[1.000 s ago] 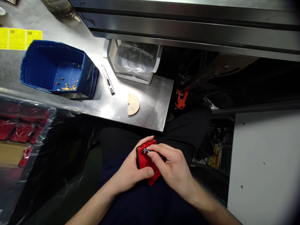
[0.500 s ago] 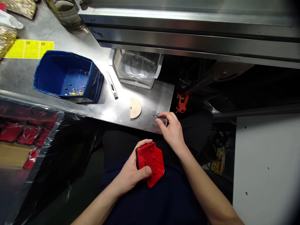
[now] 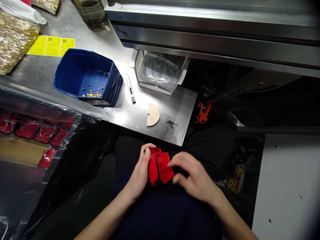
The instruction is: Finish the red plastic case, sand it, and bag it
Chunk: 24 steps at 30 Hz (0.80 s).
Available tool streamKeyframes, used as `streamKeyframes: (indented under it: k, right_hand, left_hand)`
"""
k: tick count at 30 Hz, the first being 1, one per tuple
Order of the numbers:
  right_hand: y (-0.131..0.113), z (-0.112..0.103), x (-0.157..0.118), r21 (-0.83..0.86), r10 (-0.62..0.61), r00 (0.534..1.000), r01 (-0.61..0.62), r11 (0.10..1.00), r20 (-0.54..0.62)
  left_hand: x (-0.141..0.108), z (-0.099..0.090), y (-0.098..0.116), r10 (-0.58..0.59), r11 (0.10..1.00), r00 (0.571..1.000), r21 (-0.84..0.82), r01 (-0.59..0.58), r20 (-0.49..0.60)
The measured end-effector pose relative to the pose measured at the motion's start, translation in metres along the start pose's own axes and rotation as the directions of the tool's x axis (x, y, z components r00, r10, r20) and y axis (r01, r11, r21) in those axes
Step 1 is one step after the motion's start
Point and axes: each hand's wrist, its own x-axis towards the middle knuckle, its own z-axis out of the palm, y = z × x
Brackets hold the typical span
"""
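Note:
My left hand (image 3: 140, 173) grips a red plastic case (image 3: 165, 168) with black edging, held above my lap. The case is turned so that two red sections show, with a dark gap between them. My right hand (image 3: 191, 173) is at the case's right side, thumb and fingers apart, slightly blurred; a fingertip is at the red edge. On the metal table lie small metal pliers (image 3: 171, 123) with spread handles, a beige half-disc (image 3: 153, 115) and a cutter knife (image 3: 131, 89).
A blue bin (image 3: 112, 83) with small brass pieces stands on the metal table (image 3: 187, 110). Behind are a grey bin (image 3: 160, 89) with clear plastic and a metal beam (image 3: 212, 40). An orange tool (image 3: 203, 113) hangs beyond the table's right edge. Wrapped red cases (image 3: 27, 128) lie at left.
My right hand has let go of the pliers, which now lie on the table, and has moved down to the red case. The case has been turned in my left hand. The view has shifted.

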Motion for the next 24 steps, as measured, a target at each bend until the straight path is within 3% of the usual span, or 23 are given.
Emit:
streamKeyframes:
  k: [2, 5, 8, 10, 14, 18, 20, 24]
  right_hand:
    - [-0.006, 0.009, -0.011, -0.142, -0.115, 0.989, 0.126, 0.982, 0.088]
    - [-0.001, 0.017, -0.011, -0.293, -0.208, 0.977, 0.21, 0.933, 0.038]
    - [0.004, 0.018, -0.004, -0.242, -0.299, 0.954, 0.298, 0.923, 0.034]
    - [0.005, 0.019, -0.001, -0.11, -0.337, 0.941, 0.337, 0.935, 0.017]
    - [0.004, 0.024, -0.003, 0.178, -0.279, 0.959, 0.285, 0.942, -0.056]
    - [0.008, 0.024, -0.01, 0.281, -0.221, 0.97, 0.24, 0.929, -0.098]
    - [0.011, 0.023, -0.013, 0.312, -0.187, 0.974, 0.219, 0.924, -0.131]
    - [0.01, 0.024, -0.017, 0.373, -0.065, 0.984, 0.123, 0.92, -0.164]
  left_hand:
    - [0.007, 0.003, 0.002, -0.009, 1.0, 0.998, 0.028, 0.011, -0.064]
    - [0.015, 0.008, 0.006, 0.028, 0.996, 0.994, 0.086, -0.019, -0.102]
    - [0.02, 0.011, 0.011, 0.081, 0.994, 0.99, 0.089, -0.071, -0.117]
    - [0.02, 0.01, 0.014, 0.074, 0.995, 0.988, 0.073, -0.065, -0.138]
    - [0.02, 0.007, 0.018, 0.022, 0.999, 0.988, -0.019, -0.025, -0.154]
    - [0.017, 0.008, 0.018, 0.071, 0.984, 0.991, -0.155, -0.089, -0.116]
    - [0.014, 0.009, 0.018, 0.112, 0.973, 0.993, -0.199, -0.118, -0.043]
    - [0.005, 0.007, 0.016, 0.231, 0.971, 0.958, -0.096, -0.217, 0.172]
